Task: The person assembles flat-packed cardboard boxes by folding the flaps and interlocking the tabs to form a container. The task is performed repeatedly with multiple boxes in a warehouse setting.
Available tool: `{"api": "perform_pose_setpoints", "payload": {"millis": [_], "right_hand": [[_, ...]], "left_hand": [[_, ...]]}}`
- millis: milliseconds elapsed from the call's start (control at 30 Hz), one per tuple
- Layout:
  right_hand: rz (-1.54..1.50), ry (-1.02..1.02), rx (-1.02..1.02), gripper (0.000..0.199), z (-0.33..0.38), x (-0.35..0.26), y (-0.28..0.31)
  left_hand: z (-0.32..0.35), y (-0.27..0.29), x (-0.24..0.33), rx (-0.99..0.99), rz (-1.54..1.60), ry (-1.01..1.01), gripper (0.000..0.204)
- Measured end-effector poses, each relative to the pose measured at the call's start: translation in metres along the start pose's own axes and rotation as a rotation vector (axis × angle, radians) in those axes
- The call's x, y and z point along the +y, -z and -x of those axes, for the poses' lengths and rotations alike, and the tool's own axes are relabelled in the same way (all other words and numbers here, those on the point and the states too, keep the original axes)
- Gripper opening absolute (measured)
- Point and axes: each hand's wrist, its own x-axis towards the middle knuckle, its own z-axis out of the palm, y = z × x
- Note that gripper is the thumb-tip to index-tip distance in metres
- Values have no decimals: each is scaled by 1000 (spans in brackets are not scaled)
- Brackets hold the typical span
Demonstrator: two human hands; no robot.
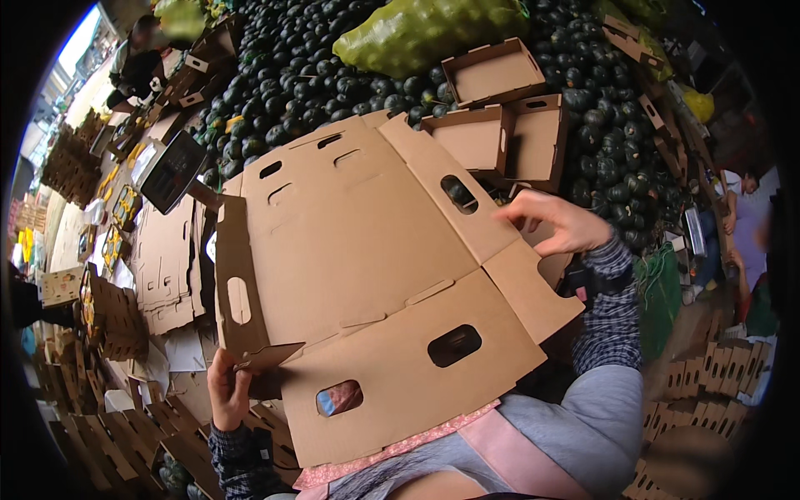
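Brown, part-folded cardboard box blank (358,242) lies between left hand (228,388), pinching its near-left corner (273,355), and right hand (567,223), thumb and fingers parted, touching its right flap (492,240).

Dark-green squashes (279,87) lie heaped around a yellow-green sack (429,37), near a dark display (173,172).

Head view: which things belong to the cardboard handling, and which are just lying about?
Part of the job:
part-folded cardboard sheet
left hand, at its near-left corner
right hand, at its right flap

Seemingly just around:
dark green squashes
yellow-green net sack
dark display
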Motion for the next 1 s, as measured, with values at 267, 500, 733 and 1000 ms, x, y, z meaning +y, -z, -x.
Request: {"api": "perform_pose_setpoints", "payload": {"millis": [267,500,733,1000], "right_hand": [[-913,-11,862,31,-57,12,-58],[-1236,144,1019,21,-107,38,52],[-552,158,870,28,-103,-11,-1],[31,282,385,23,-9,-7,-69]], "left_hand": [[-18,-18,-10,94,208,-53,89],[-24,-25,-7,-272,-234,-34,92],[-20,-39,-15,-113,71,10,76],[-35,-14,-8,-33,-29,-270,66]]}}
